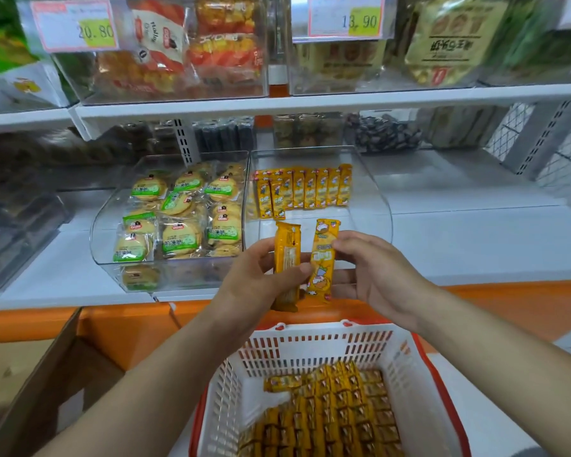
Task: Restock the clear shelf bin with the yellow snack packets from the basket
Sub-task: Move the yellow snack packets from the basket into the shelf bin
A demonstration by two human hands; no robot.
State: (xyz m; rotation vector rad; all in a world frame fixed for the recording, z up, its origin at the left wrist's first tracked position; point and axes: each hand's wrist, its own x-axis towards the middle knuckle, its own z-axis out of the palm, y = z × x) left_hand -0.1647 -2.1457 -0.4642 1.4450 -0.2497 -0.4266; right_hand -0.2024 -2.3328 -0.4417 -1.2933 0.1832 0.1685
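My left hand (261, 278) grips a yellow snack packet (287, 252) held upright, its back side facing me. My right hand (370, 265) pinches a second yellow packet (322, 258) upright, printed front showing. Both packets hover in front of the clear shelf bin (373, 199), just above its front lip. Inside that bin a row of several yellow packets (304, 189) stands against the back. Below my arms sits the white basket (310, 347) with an orange rim, holding several stacked yellow packets (330, 410).
A neighbouring clear bin (106, 225) to the left holds round green-labelled biscuit packs. Upper shelf bins carry price tags (75, 26). An orange shelf edge (119, 321) runs under the bins. An open cardboard box (43, 384) stands at lower left.
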